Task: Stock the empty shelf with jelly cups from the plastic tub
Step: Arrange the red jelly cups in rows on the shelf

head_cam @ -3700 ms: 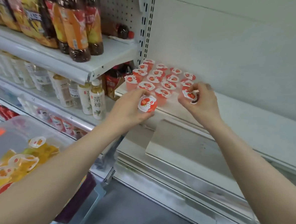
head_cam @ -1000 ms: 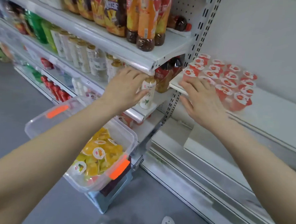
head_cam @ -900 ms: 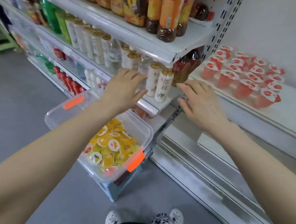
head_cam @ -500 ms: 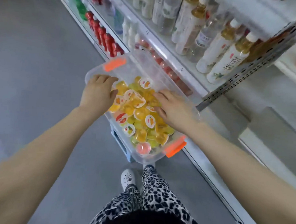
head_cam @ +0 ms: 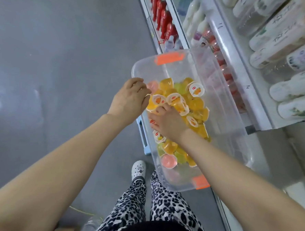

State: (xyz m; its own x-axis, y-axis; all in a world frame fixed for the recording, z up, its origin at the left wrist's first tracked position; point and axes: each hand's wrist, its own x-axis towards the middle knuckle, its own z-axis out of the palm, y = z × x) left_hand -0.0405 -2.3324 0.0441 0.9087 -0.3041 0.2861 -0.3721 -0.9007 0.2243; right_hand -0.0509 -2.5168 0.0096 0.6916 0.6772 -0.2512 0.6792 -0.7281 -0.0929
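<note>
Clear plastic tub (head_cam: 177, 68) of jelly cups (head_cam: 196, 88) beside bottle shelf (head_cam: 240, 70), left hand (head_cam: 129, 98) curled by pink cup (head_cam: 154, 85), right hand (head_cam: 167, 121) among orange cups (head_cam: 157, 102), whether either grips anything cannot be told

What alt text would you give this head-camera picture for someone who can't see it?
A left hand and right hand reach into a clear tub of mostly yellow jelly cups, seen from above; whether either grips a cup is unclear. Shelves of bottles run along the right, with leopard-print trousers and a white shoe below.
</note>
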